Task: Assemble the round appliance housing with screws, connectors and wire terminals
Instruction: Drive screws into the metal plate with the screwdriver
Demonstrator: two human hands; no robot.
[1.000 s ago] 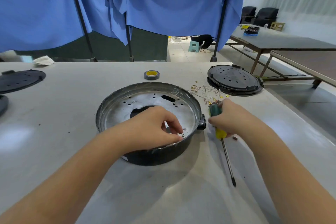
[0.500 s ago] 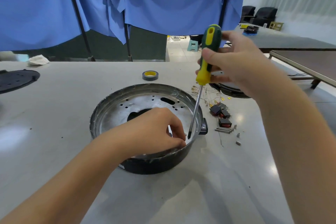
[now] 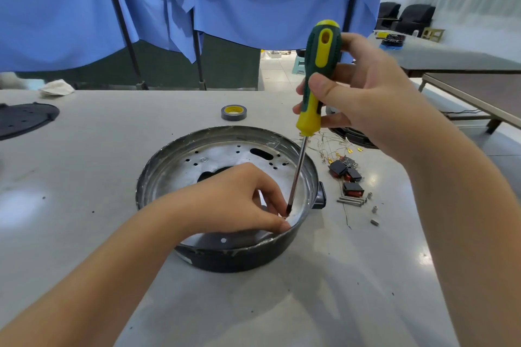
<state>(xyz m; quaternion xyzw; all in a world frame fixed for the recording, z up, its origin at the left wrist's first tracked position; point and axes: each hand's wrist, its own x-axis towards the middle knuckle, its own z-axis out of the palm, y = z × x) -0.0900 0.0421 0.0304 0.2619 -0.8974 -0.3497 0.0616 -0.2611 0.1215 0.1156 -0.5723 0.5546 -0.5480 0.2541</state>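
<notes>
the round black housing with its silver metal floor (image 3: 225, 166) sits mid-bench (image 3: 84, 177). the right hand (image 3: 363, 98), fingers wrapped on the green-and-yellow screwdriver (image 3: 315, 87), has lifted it off the bench and set its tip by the left hand (image 3: 236, 200), whose fingers pinch something small, likely a screw; driving comes next.

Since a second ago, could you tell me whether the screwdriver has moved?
Yes. The screwdriver has left the table beside the housing; the right hand holds it upright, tip inside.
</notes>
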